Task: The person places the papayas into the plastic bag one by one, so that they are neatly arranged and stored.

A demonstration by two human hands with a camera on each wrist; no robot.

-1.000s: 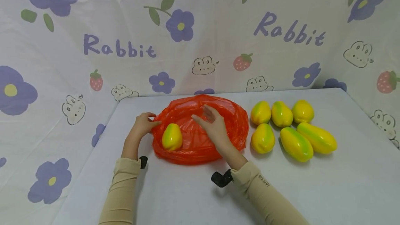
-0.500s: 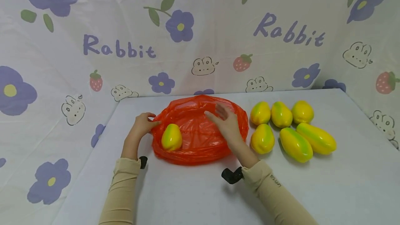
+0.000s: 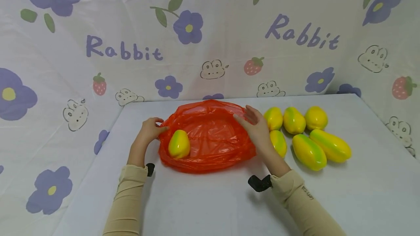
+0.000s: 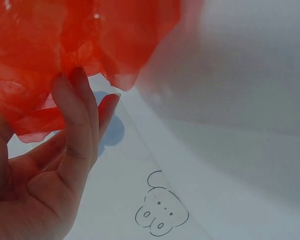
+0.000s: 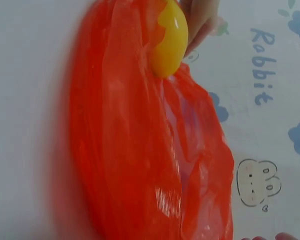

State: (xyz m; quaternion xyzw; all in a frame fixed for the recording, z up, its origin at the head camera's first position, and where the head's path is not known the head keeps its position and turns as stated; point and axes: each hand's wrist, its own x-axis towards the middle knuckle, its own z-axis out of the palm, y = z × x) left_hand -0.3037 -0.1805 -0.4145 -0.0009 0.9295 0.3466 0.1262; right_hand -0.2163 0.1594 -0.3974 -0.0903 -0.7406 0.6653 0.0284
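A red plastic bag (image 3: 210, 165) lies spread on the table with its mouth facing up. One glossy yellow-green papaya (image 3: 179, 144) sits inside its left part. My left hand (image 3: 151, 129) pinches the bag's left rim; in the left wrist view the red film (image 4: 35, 120) runs between thumb and fingers. Over the bag's right rim is my right hand (image 3: 259, 130), thumb and fingers spread apart, gripping nothing. It partly covers the nearest papaya (image 3: 279, 144) outside the bag. Only its fingertips (image 5: 286, 236) enter the right wrist view.
Several more papayas, among them a long one (image 3: 309, 152), stand grouped right of the bag on the white table (image 3: 210, 199). A printed cloth (image 3: 223, 39) hangs behind the table's back edge and along its sides.
My right hand has moved right, from above the bag's middle to its right rim, with fingers still spread. My left hand stays on the left rim, and the papaya in the bag keeps its place.
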